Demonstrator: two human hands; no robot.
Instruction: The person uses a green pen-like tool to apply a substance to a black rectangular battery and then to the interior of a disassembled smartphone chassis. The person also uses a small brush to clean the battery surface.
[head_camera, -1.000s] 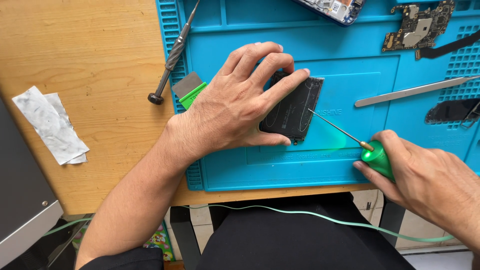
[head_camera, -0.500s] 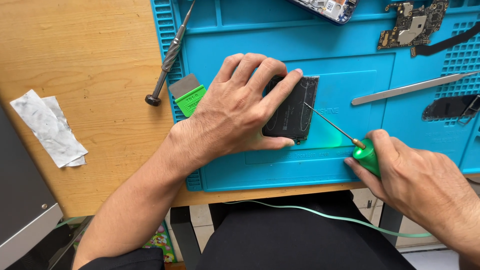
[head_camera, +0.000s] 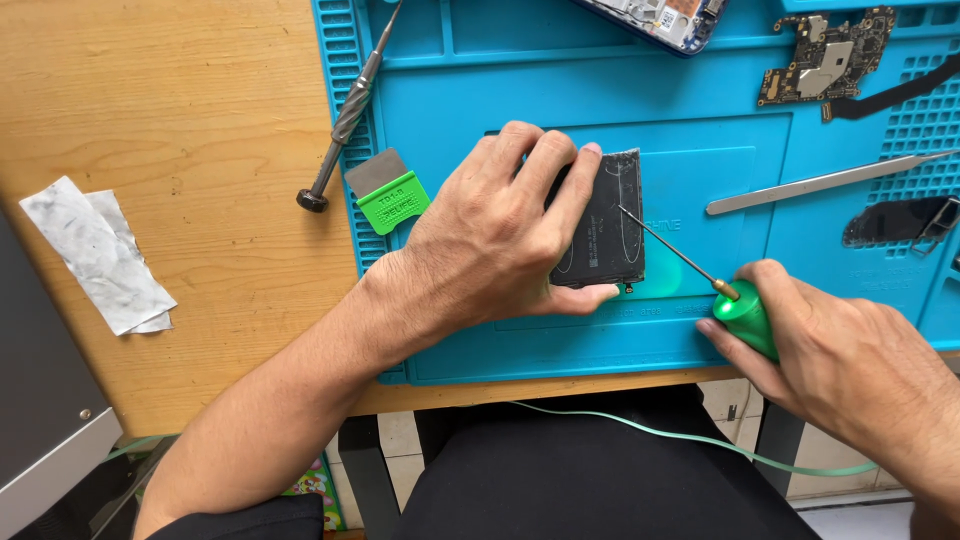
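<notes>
My left hand (head_camera: 500, 235) lies flat over a black phone battery (head_camera: 607, 225) on the blue work mat (head_camera: 700, 130), fingers on top and thumb along its near edge. My right hand (head_camera: 850, 365) grips a green-handled probe (head_camera: 745, 315). Its thin metal tip touches the battery's right side. Most of the battery's left half is hidden under my fingers.
A grey screwdriver (head_camera: 345, 115) lies across the mat's left edge. A green-handled scraper (head_camera: 385, 190) sits beside it. Metal tweezers (head_camera: 820, 182), a circuit board (head_camera: 825, 55), a phone frame (head_camera: 660, 18) and a black part (head_camera: 895, 220) lie at the right. Crumpled white tape (head_camera: 95, 255) rests on the wooden table.
My right hand and the probe have shifted slightly, the tip staying on the battery's right side. My left hand keeps its hold.
</notes>
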